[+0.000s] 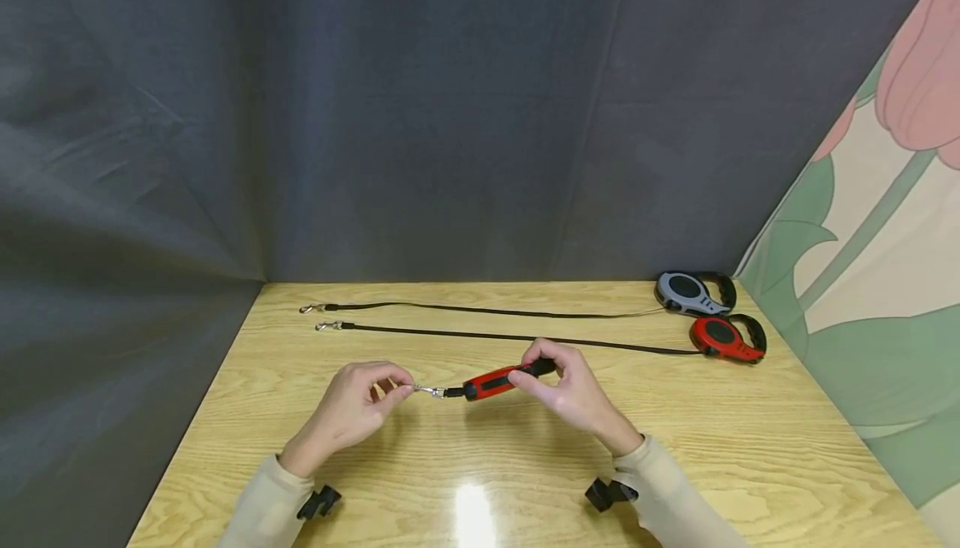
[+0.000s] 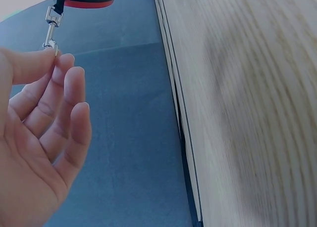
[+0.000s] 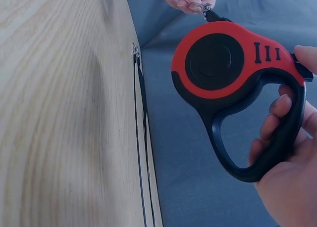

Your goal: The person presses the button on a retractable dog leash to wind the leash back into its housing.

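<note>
A red and black retractable dog leash point(image 3: 215, 64) is held up above the table by my right hand point(image 1: 573, 390). In the right wrist view its fingers curl round the black loop handle, and the thumb lies by the black button point(image 3: 303, 68). My left hand point(image 1: 360, 402) pinches the silver snap hook point(image 2: 51, 31) between thumb and fingertips, its other fingers loosely bent. Only a short bit of black strap point(image 1: 454, 392) shows between hook and casing.
Behind the hands lie a second red leash point(image 1: 723, 338) and a grey one point(image 1: 690, 294), at the right. Their black straps point(image 1: 480, 333) stretch leftward, ending in silver hooks point(image 1: 327, 326). A dark curtain point(image 1: 450, 115) hangs behind the wooden table point(image 1: 420, 481); a flowered cloth point(image 1: 885, 281) hangs at right.
</note>
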A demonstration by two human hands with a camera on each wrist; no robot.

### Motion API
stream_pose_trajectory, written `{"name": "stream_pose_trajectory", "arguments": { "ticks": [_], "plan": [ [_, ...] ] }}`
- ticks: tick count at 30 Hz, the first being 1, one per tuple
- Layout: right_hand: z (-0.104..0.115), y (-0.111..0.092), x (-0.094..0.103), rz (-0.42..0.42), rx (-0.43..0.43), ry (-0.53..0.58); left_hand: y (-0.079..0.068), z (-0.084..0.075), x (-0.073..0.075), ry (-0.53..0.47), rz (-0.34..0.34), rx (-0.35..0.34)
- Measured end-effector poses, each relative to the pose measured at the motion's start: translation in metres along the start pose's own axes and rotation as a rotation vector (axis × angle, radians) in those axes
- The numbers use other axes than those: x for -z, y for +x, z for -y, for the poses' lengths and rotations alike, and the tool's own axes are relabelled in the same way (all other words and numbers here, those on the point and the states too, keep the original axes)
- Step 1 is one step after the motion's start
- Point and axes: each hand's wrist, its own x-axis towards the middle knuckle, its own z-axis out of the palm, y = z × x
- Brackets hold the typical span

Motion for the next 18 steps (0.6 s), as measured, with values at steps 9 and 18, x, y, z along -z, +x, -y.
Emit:
{"name": "stream_pose_trajectory", "arguments": {
  "ticks": [9, 18],
  "plan": [
    [-0.003, -0.0003, -0.0019, -0.015, -0.007, 0.003, 0.0007, -0.0005, -0.0015, 0.024, 0.022, 0.013],
    [-0.0032, -0.0007, -0.0028, -0.045, -0.026, 0.003, 0.0003, 0.0001, -0.0078, 0.031, 0.056, 0.018]
  ]
}}
